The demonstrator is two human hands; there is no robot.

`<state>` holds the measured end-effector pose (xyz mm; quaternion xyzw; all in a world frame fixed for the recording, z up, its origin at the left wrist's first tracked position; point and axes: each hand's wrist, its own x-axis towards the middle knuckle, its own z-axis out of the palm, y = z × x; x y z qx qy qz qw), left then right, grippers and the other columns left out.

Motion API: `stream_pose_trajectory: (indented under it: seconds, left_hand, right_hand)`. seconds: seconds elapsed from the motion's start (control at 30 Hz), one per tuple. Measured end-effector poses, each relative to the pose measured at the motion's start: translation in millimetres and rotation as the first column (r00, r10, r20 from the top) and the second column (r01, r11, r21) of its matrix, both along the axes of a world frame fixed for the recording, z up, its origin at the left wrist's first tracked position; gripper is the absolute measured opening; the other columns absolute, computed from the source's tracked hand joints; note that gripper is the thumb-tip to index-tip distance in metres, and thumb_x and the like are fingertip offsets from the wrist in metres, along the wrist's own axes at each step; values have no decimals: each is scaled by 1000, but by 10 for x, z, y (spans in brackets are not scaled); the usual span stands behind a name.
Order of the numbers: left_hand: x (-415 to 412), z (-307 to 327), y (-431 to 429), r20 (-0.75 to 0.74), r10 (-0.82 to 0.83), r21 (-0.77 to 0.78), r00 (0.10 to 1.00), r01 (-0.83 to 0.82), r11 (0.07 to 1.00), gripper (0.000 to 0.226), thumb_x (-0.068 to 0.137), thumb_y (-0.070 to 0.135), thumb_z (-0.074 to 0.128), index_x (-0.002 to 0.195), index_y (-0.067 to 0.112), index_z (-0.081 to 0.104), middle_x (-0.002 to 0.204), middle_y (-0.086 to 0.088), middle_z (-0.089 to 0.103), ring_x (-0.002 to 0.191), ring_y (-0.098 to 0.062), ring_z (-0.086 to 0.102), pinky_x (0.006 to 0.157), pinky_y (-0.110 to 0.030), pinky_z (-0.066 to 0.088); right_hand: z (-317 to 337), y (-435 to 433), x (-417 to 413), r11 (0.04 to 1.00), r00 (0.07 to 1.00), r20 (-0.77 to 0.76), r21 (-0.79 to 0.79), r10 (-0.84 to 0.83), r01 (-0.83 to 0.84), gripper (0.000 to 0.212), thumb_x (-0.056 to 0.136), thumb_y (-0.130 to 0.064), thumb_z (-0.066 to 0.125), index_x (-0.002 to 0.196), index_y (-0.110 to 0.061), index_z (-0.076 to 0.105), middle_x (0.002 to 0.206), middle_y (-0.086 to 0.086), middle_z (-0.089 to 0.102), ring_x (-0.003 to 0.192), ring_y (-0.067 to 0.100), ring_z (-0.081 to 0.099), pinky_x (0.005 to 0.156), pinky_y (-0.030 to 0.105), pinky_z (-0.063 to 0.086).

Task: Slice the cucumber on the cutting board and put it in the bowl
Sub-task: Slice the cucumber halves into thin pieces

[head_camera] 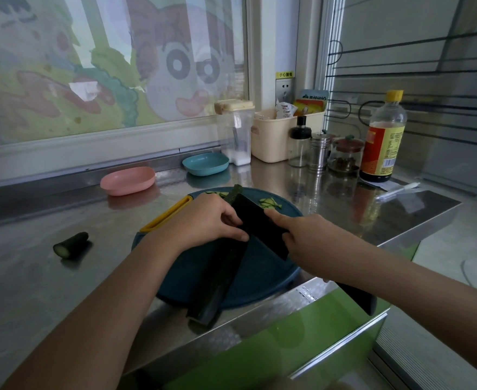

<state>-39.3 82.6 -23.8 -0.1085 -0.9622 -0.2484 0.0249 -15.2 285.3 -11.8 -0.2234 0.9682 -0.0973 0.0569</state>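
Note:
A long dark green cucumber [220, 280] lies diagonally across the round dark blue cutting board [262, 280], its near end overhanging the counter edge. My left hand [203, 223] grips the cucumber near its far part, fingers curled over it. My right hand [313, 243] holds a black knife [262, 226], index finger stretched along the blade's spine; the blade stands across the cucumber beside my left fingers. Thin cucumber slices [269, 203] lie at the board's far edge. A pink bowl [128, 180] and a blue bowl [205, 163] sit behind the board.
A cut cucumber end [71, 244] lies on the steel counter to the left. At the back right stand a clear canister [236, 130], a cream basket [279, 133], spice jars [319, 153] and a sauce bottle [382, 139]. A pen [398, 190] lies at right.

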Motion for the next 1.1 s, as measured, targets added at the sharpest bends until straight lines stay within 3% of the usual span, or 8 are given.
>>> stream_pose_trajectory:
  seconds: [0.17, 0.33, 0.53, 0.87, 1.0, 1.1]
  left_hand:
    - [6, 7, 8, -8, -4, -10, 1000, 4, 1000, 34, 67, 40, 81, 96, 25, 75, 85, 17, 70, 79, 4, 64, 80, -25, 54]
    - [3, 8, 8, -6, -3, -5, 1000, 3, 1000, 31, 67, 40, 82, 94, 25, 75, 84, 15, 70, 78, 4, 64, 77, -23, 54]
    - [12, 13, 12, -3, -4, -13, 1000, 4, 1000, 32, 67, 39, 82, 94, 24, 74, 83, 16, 69, 77, 4, 64, 75, -20, 53]
    - [14, 6, 16, 12, -2, 32, 1000, 2, 999, 25, 67, 35, 83, 88, 24, 76, 81, 13, 72, 76, 1, 66, 81, -31, 56]
    - [25, 26, 20, 13, -17, 29, 1000, 17, 999, 20, 68, 35, 82, 85, 29, 75, 78, 18, 70, 74, 6, 64, 77, -25, 54]
    - [28, 45, -29, 69, -28, 30, 997, 26, 999, 28, 65, 37, 83, 91, 32, 75, 80, 24, 70, 77, 10, 63, 73, -16, 46]
  right_hand:
    - [27, 35, 78, 1000, 999, -50, 3, 7, -7, 65, 98, -12, 32, 147, -44, 5, 68, -2, 42, 51, 11, 45, 59, 29, 51]
    - [72, 46, 110, 1000, 999, -50, 26, 18, -16, 66, 98, -11, 32, 148, -42, 3, 80, 1, 48, 53, 11, 44, 65, 32, 54]
    - [63, 21, 98, 999, 999, -42, 33, 18, -16, 65, 98, -12, 32, 148, -43, 3, 69, -2, 40, 54, 11, 44, 65, 33, 55]
    - [-50, -60, 38, 993, 992, -119, 116, 40, -26, 67, 98, -17, 36, 148, -40, -1, 66, 0, 36, 53, 13, 38, 45, 24, 33]
    - [-101, -128, -24, 991, 992, -109, 126, 58, -44, 68, 97, -15, 36, 149, -36, -1, 65, 1, 34, 53, 14, 37, 44, 25, 29]
    - [-106, -129, -58, 994, 996, -78, 106, 37, -29, 67, 97, -15, 35, 149, -39, -1, 66, 2, 35, 54, 15, 39, 45, 25, 31]
